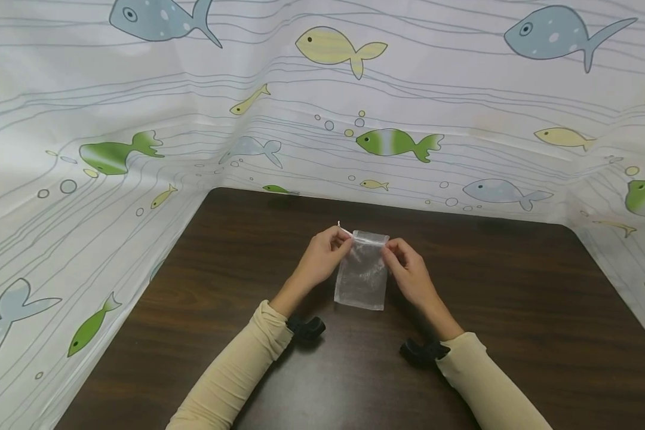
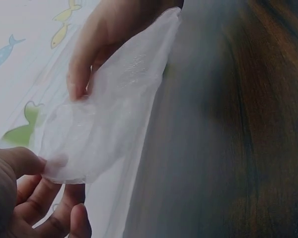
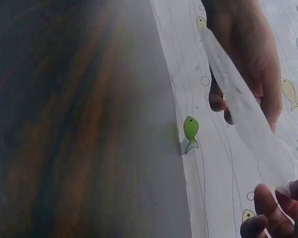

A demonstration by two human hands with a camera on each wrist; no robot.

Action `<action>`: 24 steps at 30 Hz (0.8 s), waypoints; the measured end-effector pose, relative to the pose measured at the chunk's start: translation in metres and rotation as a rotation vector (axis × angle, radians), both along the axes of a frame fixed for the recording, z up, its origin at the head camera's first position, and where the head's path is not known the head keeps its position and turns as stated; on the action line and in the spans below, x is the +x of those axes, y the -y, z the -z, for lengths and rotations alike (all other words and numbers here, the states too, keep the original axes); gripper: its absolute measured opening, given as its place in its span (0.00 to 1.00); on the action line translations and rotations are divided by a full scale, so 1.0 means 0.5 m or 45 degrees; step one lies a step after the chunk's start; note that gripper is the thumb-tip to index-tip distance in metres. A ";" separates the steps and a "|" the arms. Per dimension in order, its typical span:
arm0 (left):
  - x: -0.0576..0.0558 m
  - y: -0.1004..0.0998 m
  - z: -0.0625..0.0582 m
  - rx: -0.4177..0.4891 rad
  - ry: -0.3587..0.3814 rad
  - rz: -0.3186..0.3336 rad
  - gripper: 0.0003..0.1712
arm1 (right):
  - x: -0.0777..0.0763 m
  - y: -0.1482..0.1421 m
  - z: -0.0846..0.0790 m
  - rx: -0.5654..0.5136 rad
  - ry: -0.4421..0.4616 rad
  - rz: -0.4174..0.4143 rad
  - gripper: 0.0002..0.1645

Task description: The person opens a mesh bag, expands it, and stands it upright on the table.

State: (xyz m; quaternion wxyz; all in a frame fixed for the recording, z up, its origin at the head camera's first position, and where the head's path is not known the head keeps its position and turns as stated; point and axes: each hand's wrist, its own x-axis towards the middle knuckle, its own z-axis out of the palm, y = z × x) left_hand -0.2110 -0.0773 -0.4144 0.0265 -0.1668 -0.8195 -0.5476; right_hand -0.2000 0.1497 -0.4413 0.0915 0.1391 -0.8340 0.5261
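A sheer white drawstring pouch (image 1: 361, 275) is held up between both hands over the table, its gathered top edge away from me. My left hand (image 1: 322, 254) pinches its upper left side between thumb and fingers, and a short white cord end (image 1: 344, 230) sticks out there. On the opposite upper corner, the thumb and index finger of my right hand (image 1: 411, 272) pinch the fabric. In the left wrist view the pouch (image 2: 119, 104) looks thin and translucent. Seen edge-on in the right wrist view, the pouch (image 3: 246, 111) appears narrow and flat. I cannot tell whether anything is inside.
A dark brown wooden table (image 1: 494, 286) lies beneath the hands. White sheeting (image 1: 312, 137) printed with fish stands around its back and sides. Black wrist mounts (image 1: 306, 328) sit below both hands, near the cream sleeves (image 1: 231, 370).
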 end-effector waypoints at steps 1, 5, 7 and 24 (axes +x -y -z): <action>0.000 0.000 -0.001 -0.002 -0.006 -0.003 0.08 | 0.000 0.000 0.001 -0.008 -0.004 0.003 0.11; 0.000 -0.002 -0.001 -0.016 -0.019 -0.025 0.08 | 0.000 0.000 0.003 -0.017 -0.025 0.022 0.11; 0.000 -0.003 0.000 -0.028 -0.020 -0.037 0.08 | 0.000 0.000 0.003 -0.018 -0.035 0.031 0.11; 0.007 -0.009 -0.003 -0.114 -0.017 -0.102 0.08 | 0.027 0.018 -0.041 -0.013 -0.033 0.085 0.08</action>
